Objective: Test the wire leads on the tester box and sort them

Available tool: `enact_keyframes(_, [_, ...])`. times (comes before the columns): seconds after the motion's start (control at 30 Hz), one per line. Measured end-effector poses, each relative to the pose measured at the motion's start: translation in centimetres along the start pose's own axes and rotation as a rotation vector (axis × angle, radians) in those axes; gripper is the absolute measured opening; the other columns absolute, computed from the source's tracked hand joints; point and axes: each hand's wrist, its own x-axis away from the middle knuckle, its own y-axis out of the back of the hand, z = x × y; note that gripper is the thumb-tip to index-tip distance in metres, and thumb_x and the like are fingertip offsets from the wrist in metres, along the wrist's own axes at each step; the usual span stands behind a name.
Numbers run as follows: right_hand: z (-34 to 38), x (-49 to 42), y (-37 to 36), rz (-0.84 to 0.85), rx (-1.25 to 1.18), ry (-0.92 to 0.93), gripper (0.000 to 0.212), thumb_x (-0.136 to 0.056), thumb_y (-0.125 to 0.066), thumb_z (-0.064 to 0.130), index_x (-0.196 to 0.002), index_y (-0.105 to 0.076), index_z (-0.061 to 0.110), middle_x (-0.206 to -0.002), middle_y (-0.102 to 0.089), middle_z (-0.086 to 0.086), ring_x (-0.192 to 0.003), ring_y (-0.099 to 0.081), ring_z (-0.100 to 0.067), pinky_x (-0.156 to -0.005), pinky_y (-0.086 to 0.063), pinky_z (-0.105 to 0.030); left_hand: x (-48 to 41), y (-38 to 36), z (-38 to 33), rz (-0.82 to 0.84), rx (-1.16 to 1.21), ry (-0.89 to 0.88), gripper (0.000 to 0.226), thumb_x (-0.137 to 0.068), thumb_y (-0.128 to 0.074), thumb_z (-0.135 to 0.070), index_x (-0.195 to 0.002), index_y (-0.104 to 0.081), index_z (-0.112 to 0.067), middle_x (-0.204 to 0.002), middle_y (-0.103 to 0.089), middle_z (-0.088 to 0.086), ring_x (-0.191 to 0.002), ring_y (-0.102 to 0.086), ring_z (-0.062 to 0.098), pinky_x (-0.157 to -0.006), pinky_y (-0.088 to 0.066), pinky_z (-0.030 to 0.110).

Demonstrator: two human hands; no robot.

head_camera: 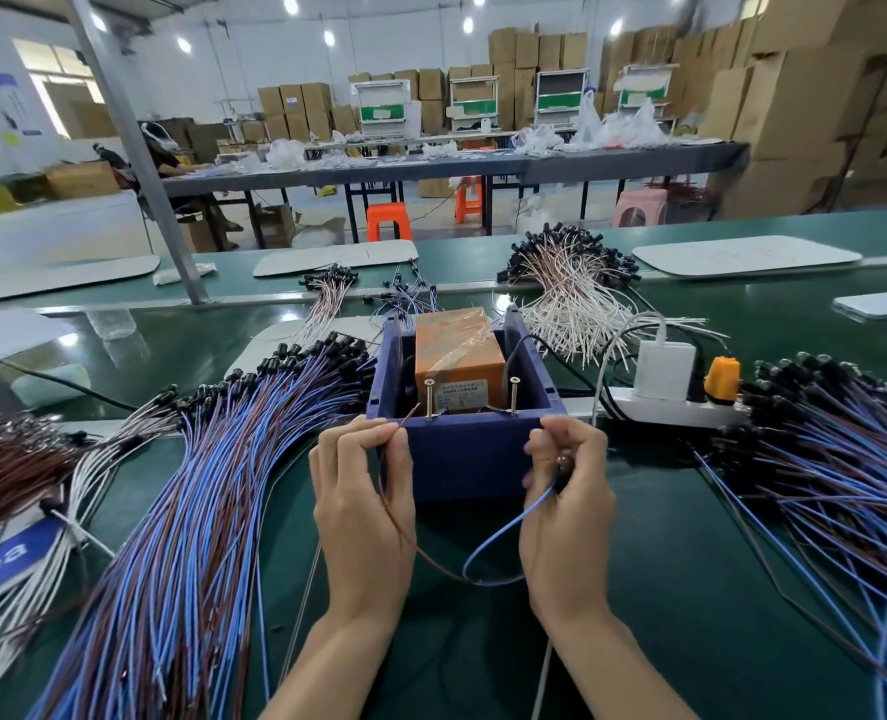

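Green bench top (638, 615): work mid-run, by the look of it.
Big fan of blue-and-brown wire leads (197, 511) on left, second heap of same leads (846, 485) on right. Which is tested, which waiting, cannot tell; many likely left.
Dark blue plastic tester box (467, 459) at centre.
Hands apart. Left hand (363, 511) pinches brown strand, right hand (568, 511) grips blue strand of single lead (503, 527) in front of box.
Bare tip near left brass screw contact (429, 400); contact unclear. Right screw contact (514, 394) untouched, so test judged unfinished, sorting not yet done.
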Motion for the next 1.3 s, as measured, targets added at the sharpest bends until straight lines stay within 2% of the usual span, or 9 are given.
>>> enact_keyframes(0.13, [0.5, 0.2, -0.2, 0.017, -0.065, -0.005, 0.011, -0.103, -0.044, 0.036, -0.114, -0.047, 0.033, -0.103, -0.067, 0.016, -0.08, -0.068, -0.013, -0.062, -0.051, -0.016, 0.0, 0.0, 0.0, 0.005, 0.012, 0.016, 0.018, -0.102, -0.051, -0.032, -0.102, -0.06, -0.015, -0.108, -0.051, -0.012, -0.115, -0.055, 0.018, -0.095, -0.044, 0.021])
enact_keyframes(0.4, [0.7, -0.2, -0.4, 0.009, -0.014, 0.034, 0.011, -0.1, -0.048, 0.042, -0.1, -0.051, 0.052, -0.097, -0.071, 0.022, -0.069, -0.071, -0.009, -0.051, -0.049, -0.015, 0.0, -0.1, 0.0, 0.013, -0.013, 0.018, 0.014, -0.102, -0.053, -0.027, -0.101, -0.059, -0.014, -0.108, -0.052, -0.01, -0.114, -0.053, 0.015, -0.096, -0.042, 0.02])
enact_keyframes(0.67, [0.3, -0.7, -0.1, 0.013, -0.01, -0.026, 0.009, -0.106, -0.044, 0.035, -0.098, -0.046, 0.038, -0.082, -0.072, 0.011, -0.051, -0.063, -0.014, -0.053, -0.046, -0.013, 0.0, -0.1, 0.1, 0.017, -0.017, 0.01, 0.015, -0.102, -0.054, -0.026, -0.102, -0.06, -0.012, -0.109, -0.052, -0.008, -0.115, -0.052, 0.015, -0.095, -0.039, 0.016])
enact_keyframes(0.8, [0.1, -0.5, 0.2, 0.02, 0.081, 0.013, 0.008, -0.106, -0.041, 0.036, -0.1, -0.047, 0.036, -0.082, -0.06, 0.013, -0.069, -0.059, -0.011, -0.06, -0.043, -0.015, 0.0, 0.0, -0.1, 0.02, -0.014, 0.012, 0.016, -0.102, -0.053, -0.028, -0.102, -0.06, -0.013, -0.109, -0.052, -0.008, -0.115, -0.052, 0.015, -0.095, -0.037, 0.012])
enact_keyframes(0.87, [0.1, -0.4, 0.4, 0.0, 0.115, 0.048, 0.008, -0.106, -0.044, 0.029, -0.103, -0.05, 0.033, -0.085, -0.056, 0.015, -0.077, -0.057, -0.01, -0.065, -0.042, -0.014, 0.0, 0.0, -0.1, 0.021, -0.011, 0.015, 0.017, -0.102, -0.052, -0.028, -0.102, -0.06, -0.014, -0.109, -0.052, -0.009, -0.116, -0.053, 0.015, -0.095, -0.037, 0.011])
enact_keyframes(1.03, [0.5, -0.2, 0.7, 0.015, 0.215, 0.15, 0.015, -0.105, -0.047, 0.023, -0.116, -0.058, 0.022, -0.096, -0.058, 0.008, -0.083, -0.057, -0.005, -0.07, -0.043, -0.012, 0.0, 0.2, -0.1, 0.026, -0.013, 0.014, 0.018, -0.101, -0.052, -0.029, -0.103, -0.061, -0.013, -0.109, -0.052, -0.01, -0.115, -0.053, 0.014, -0.096, -0.037, 0.012])
enact_keyframes(1.13, [0.5, 0.0, 0.8, 0.026, 0.244, 0.166, 0.008, -0.102, -0.052, 0.026, -0.106, -0.058, 0.022, -0.089, -0.063, 0.008, -0.078, -0.061, -0.005, -0.065, -0.05, -0.023, 0.0, 0.2, -0.2, 0.025, -0.005, 0.017, 0.018, -0.101, -0.052, -0.03, -0.103, -0.061, -0.014, -0.109, -0.052, -0.009, -0.115, -0.052, 0.013, -0.096, -0.037, 0.011])
enact_keyframes(1.2, [0.7, 0.0, 0.8, 0.037, 0.265, 0.139, 0.007, -0.1, -0.052, 0.032, -0.095, -0.047, 0.032, -0.08, -0.062, 0.007, -0.067, -0.062, -0.01, -0.056, -0.052, -0.03, 0.0, 0.2, -0.3, 0.022, -0.008, 0.021, 0.018, -0.101, -0.052, -0.03, -0.102, -0.061, -0.014, -0.109, -0.052, -0.009, -0.115, -0.052, 0.012, -0.095, -0.037, 0.01])
enact_keyframes(1.3, [0.9, -0.1, 0.8, 0.023, 0.227, 0.095, 0.024, -0.1, -0.051, 0.034, -0.084, -0.034, 0.039, -0.078, -0.06, 0.009, -0.065, -0.059, -0.014, -0.054, -0.045, -0.02, 0.0, 0.2, -0.3, 0.027, -0.012, 0.021, 0.017, -0.101, -0.053, -0.027, -0.102, -0.061, -0.013, -0.109, -0.053, -0.008, -0.116, -0.052, 0.013, -0.095, -0.036, 0.01])
